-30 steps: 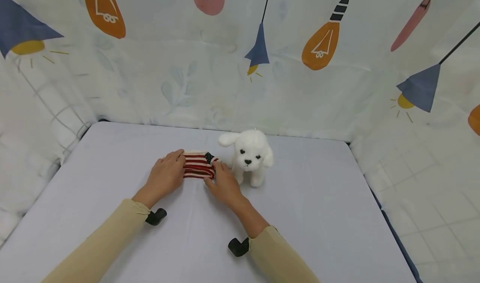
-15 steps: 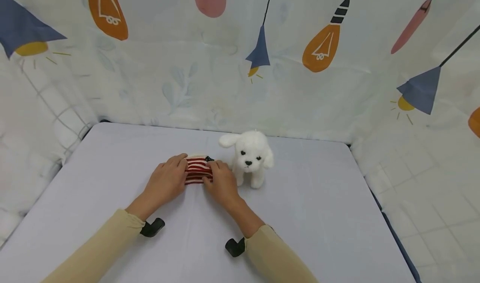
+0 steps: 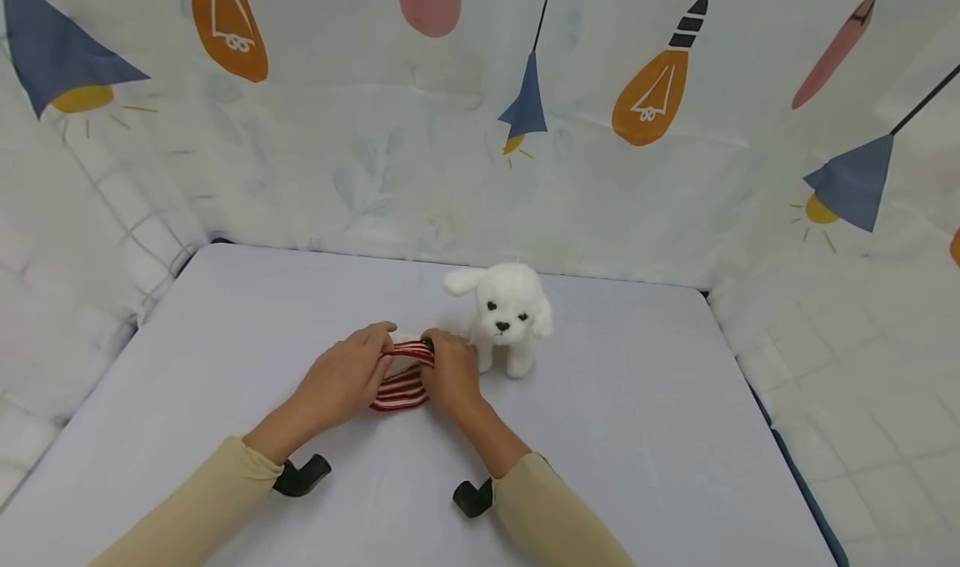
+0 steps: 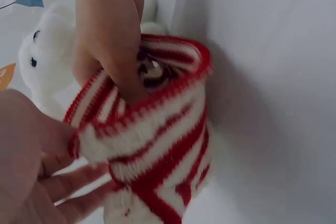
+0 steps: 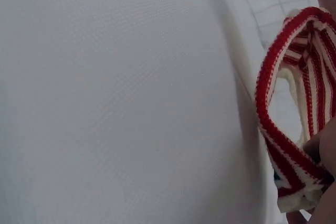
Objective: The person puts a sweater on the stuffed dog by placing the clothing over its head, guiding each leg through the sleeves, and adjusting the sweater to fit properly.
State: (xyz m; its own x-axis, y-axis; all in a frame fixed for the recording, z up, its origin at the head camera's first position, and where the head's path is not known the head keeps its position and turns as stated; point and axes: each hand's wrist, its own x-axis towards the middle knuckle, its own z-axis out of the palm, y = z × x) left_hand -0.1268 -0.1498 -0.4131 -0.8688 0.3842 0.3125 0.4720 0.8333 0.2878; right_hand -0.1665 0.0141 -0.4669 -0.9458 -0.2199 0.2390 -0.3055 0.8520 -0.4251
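A small knitted sweater (image 3: 401,393) with red and cream stripes is stretched between both hands over the white table. My left hand (image 3: 337,383) pinches its rim on the left, thumb against the knit. On the right, my right hand (image 3: 453,379) grips the rim, with a digit inside the opening (image 4: 152,72) in the left wrist view. The right wrist view shows the red-edged rim (image 5: 265,87) held open as a loop. A white plush dog (image 3: 513,313) stands upright just beyond the right hand.
A white cloth covers the table (image 3: 637,434). Printed curtains (image 3: 420,158) hang behind it and at both sides. Black wrist-worn devices (image 3: 302,475) protrude near both sleeve cuffs.
The sweater has come closer to the body, and its opening now gapes towards the viewer. Both hands have shifted down with it. The plush dog stays put.
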